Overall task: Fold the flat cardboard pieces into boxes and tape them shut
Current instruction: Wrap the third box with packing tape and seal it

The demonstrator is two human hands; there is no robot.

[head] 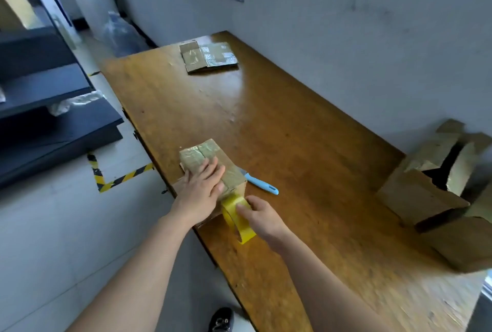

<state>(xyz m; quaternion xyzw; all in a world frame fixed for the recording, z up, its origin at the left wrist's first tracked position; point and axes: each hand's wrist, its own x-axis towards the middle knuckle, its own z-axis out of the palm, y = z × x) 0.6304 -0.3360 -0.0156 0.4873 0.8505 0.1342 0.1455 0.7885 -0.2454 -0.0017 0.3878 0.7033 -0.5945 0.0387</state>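
Observation:
A folded cardboard box [198, 154] stands at the near left edge of the wooden table [292, 132], its top flaps closed along a middle seam. My left hand [201, 189] presses flat on the box top with straight fingers. My right hand [259, 215] grips a yellow tape roll [237, 218] held against the box's near end, thumb on the roll's rim. A flat cardboard piece [207, 56] with old tape on it lies at the far end of the table.
A blue-handled knife [262, 185] lies just right of the box. Several assembled and open cardboard boxes [431, 187] sit at the table's right side against the wall. Dark shelving [48, 108] stands left across the floor with hazard-striped tape.

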